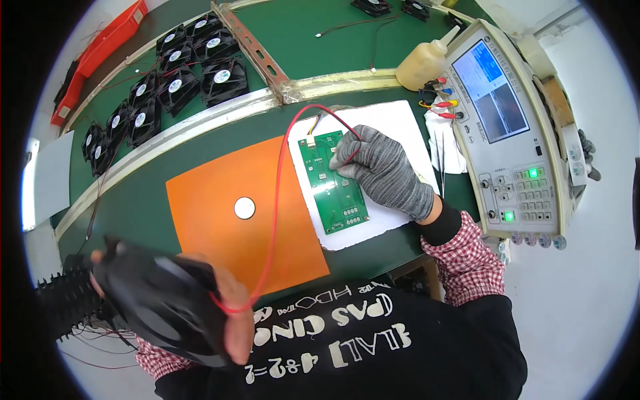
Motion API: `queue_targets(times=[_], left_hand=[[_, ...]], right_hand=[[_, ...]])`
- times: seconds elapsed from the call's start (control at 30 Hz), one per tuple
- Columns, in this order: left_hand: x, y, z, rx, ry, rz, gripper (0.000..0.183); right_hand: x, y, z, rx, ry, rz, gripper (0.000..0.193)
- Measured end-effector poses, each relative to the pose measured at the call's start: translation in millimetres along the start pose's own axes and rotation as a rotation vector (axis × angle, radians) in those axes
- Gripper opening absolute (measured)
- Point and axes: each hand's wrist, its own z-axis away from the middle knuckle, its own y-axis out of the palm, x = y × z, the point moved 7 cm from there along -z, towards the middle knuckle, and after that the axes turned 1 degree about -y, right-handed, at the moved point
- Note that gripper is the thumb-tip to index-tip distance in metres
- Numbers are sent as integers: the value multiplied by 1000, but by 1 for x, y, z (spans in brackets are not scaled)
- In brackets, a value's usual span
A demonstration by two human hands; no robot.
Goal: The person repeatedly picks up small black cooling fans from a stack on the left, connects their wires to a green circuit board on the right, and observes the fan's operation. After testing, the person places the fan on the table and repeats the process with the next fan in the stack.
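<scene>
My bare left hand (237,317) grips a black cooling fan (160,300) at the lower left; both are smeared by motion. From the fan, a red cable (278,200) loops up and over to my right hand (387,167), which wears a grey knit glove. Its thumb and fingers pinch the cable near its end; any plug there is hidden by the fingers. Under that hand lies a green circuit board (327,197), with a small white connector and thin wires at its top edge. A white sheet (393,123) lies beneath the board.
Left of the board is an orange mat (207,193) with a round white disc (245,208). Several black fans (177,87) stand beyond a metal rail (250,50). At right are a bench tester (497,107) with a screen, a yellowish squeeze bottle (423,63) and tweezers (440,160).
</scene>
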Motion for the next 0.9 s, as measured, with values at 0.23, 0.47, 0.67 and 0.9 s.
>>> queue_targets(times=[0.23, 0.47, 0.67, 0.9], left_hand=[[-30, 39, 12, -554, 726, -1512, 40], [-61, 13, -89, -460, 985, -2211, 56], [-92, -155, -98, -956, 331, -2557, 29], [-44, -57, -73, -542, 537, -2306, 13]], right_hand=[[1, -9, 9, -16, -26, 133, 12], [7, -17, 14, -96, -7, 44, 18], [4, -30, 10, -283, 67, -70, 20], [40, -38, 9, -305, -119, 99, 58]])
